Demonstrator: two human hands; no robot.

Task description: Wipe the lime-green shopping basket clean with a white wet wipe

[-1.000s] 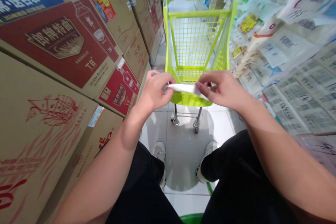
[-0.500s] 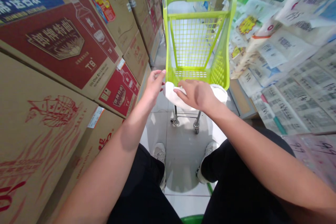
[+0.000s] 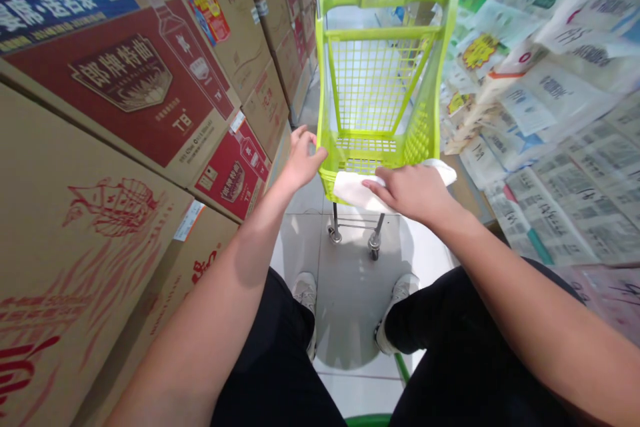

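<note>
In front of me stands a lime-green plastic shopping cart [image 3: 383, 32] with a mesh basket on grey metal legs. My right hand [image 3: 417, 190] is closed on a white cloth [image 3: 357, 191], pressed along the basket's near rim. The cloth's far end sticks out past the knuckles on the right. My left hand [image 3: 305, 157] is at the near left corner of the basket, its thumb over the rim and its curled fingers against the outer side.
Stacked cardboard cartons [image 3: 125, 80] line the left side. Plastic-wrapped packs [image 3: 555, 93] fill the right. My shoes [image 3: 305, 290] rest on the tiled floor [image 3: 350, 307] behind the cart's wheels [image 3: 374, 243]. A green edge [image 3: 370, 420] shows beneath me.
My right hand has slid right and slightly nearer with the cloth, baring the rim's left end. My left hand has shifted slightly, its thumb now over the rim.
</note>
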